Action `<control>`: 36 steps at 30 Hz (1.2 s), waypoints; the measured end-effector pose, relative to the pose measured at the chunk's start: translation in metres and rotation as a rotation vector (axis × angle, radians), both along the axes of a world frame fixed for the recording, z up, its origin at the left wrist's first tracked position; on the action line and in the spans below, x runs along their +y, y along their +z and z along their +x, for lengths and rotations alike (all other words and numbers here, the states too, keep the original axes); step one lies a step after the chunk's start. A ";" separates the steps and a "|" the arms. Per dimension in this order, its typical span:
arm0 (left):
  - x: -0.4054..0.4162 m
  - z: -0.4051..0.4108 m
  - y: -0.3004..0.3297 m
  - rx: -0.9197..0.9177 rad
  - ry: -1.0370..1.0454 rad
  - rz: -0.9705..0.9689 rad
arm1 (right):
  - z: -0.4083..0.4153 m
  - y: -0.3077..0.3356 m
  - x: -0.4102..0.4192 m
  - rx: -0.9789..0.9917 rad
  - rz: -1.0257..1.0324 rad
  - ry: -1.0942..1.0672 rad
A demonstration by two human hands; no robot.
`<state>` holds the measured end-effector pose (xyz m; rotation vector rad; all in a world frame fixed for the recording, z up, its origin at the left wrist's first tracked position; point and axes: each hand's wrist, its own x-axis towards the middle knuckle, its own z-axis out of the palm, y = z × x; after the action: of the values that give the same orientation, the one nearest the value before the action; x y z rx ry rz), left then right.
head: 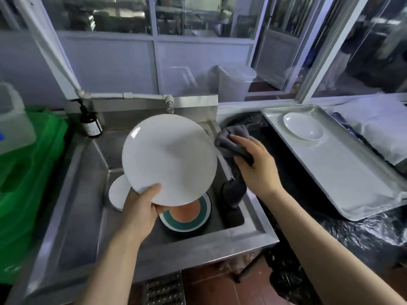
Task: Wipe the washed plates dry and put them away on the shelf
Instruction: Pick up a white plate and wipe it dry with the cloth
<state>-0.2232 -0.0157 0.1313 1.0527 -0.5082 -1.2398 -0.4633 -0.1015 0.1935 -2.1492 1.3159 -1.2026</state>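
Hands: left (141, 209) grips one white plate (169, 159), right (256, 164) clutches one grey cloth (231, 142); two plates in sink (88, 194).

We can read no text, brand, number or sign anywhere here. The brown bottle (90, 122) beside the sink (72, 194) carries a pale label, but its print is too small and blurred for us to make out. The jug (13, 119) at the left edge shows a blue mark, unreadable.
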 end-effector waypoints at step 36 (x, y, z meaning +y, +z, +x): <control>0.017 0.024 0.023 0.223 0.032 -0.252 | 0.134 0.028 0.068 0.688 -0.412 0.433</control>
<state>-0.1992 0.0014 0.1543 0.6985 -0.4587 -1.2119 -0.3289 -0.0333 0.2219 -3.1151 0.7578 -0.6043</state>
